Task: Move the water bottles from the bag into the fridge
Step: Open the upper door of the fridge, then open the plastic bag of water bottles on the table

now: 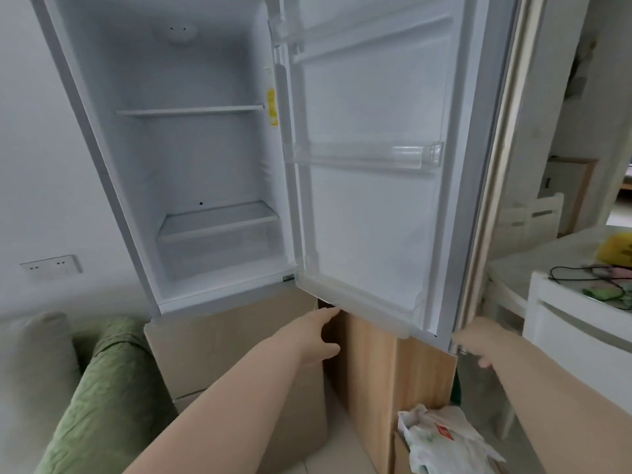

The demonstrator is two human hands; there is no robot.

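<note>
The white fridge [219, 186] stands open and its shelves hold nothing. Its upper door [372, 206] is swung out to the right, with a clear rack across the middle. My left hand [319, 336] reaches toward the door's lower inner corner, fingers relaxed, holding nothing. My right hand [477, 342] rests on the door's lower outer edge, fingers loosely on it. A white plastic bag [441, 439] with red and green print lies on the floor at the bottom right. No water bottles show.
A wooden cabinet [393, 371] stands beneath the open door. A green cushion [102, 388] lies at the lower left. A white table [554, 265] with a yellow object and cables sits to the right, beside a white chair [581, 323]. Wall socket [51, 266] at left.
</note>
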